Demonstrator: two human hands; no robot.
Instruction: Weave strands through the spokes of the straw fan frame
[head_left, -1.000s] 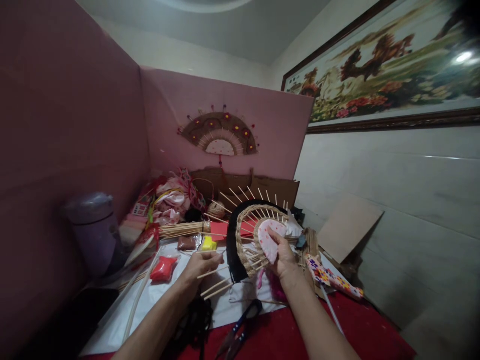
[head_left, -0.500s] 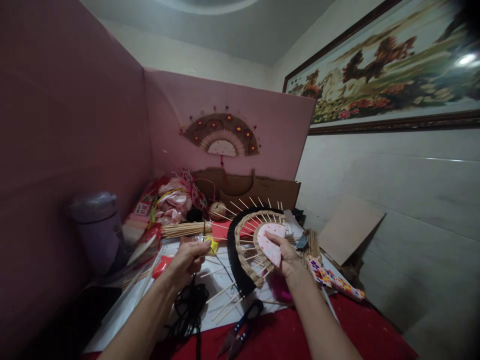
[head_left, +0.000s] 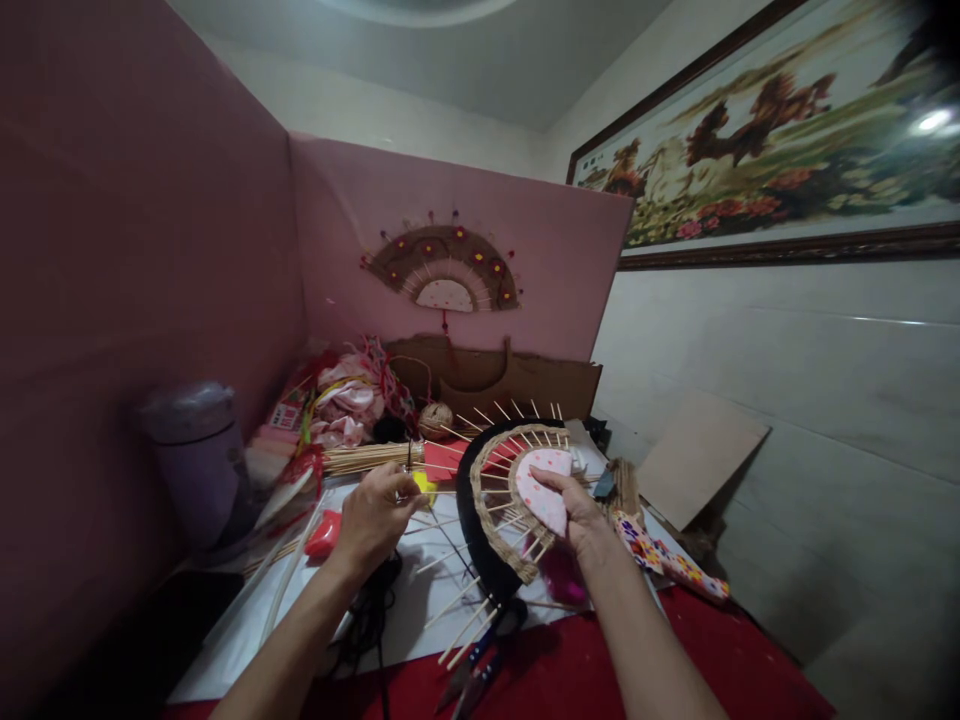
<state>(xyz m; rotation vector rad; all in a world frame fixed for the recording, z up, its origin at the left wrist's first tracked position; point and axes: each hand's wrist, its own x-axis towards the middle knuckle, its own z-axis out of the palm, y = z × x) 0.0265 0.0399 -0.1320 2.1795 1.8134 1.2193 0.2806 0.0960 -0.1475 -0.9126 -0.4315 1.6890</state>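
A half-round fan frame of thin sticks (head_left: pixel 450 610), woven with a black yarn band (head_left: pixel 474 510) and a tan cord band, is held up over the table. My right hand (head_left: pixel 581 515) grips it by the pink dotted half-disc (head_left: pixel 541 490), thumb on the front. At the fan's left side my left hand (head_left: pixel 379 515) is closed in a pinch on a black yarn strand (head_left: pixel 451 545), which runs taut to the fan's lower edge. Its fingertips are near the stick ends. Loose black yarn (head_left: pixel 367 610) hangs and lies below my left wrist.
Blue-handled thread snips (head_left: pixel 476 670) lie on the red cloth (head_left: pixel 570 660) below the fan. Behind are a stick bundle (head_left: pixel 367 460), a twine ball (head_left: pixel 435 420) and pink fabric (head_left: pixel 349 400). A purple lidded container (head_left: pixel 196 460) stands left; a finished fan (head_left: pixel 450 268) hangs on the pink panel.
My left hand has turned and risen slightly, its fingertips closer to the stick ends. The fan has tilted a little, its lower sticks moving right and down; my right hand keeps its grip.
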